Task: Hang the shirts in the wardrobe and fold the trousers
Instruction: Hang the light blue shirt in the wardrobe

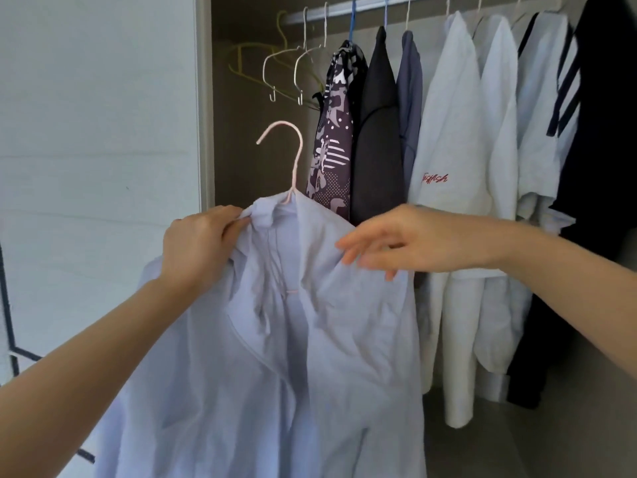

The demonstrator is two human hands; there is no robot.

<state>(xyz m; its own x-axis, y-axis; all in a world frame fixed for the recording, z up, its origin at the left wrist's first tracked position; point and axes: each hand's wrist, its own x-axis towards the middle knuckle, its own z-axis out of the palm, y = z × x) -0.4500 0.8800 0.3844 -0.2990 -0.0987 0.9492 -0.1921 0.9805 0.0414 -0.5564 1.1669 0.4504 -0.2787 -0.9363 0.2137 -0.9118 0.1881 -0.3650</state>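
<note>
Hanging of the light blue shirt (310,339) is going on: it is sitting on the pink hanger (296,160), held in the air before the wardrobe's left side and well below the rail (344,12). The left hand (196,246) is pinching the collar, and the right hand (396,243) is lying straight-fingered against the shirt's shoulder, gripping nothing. The next move is probably calling for lifting the hook onto the rail near its left end, between the empty hangers (286,63) and the patterned garment (332,139).
</note>
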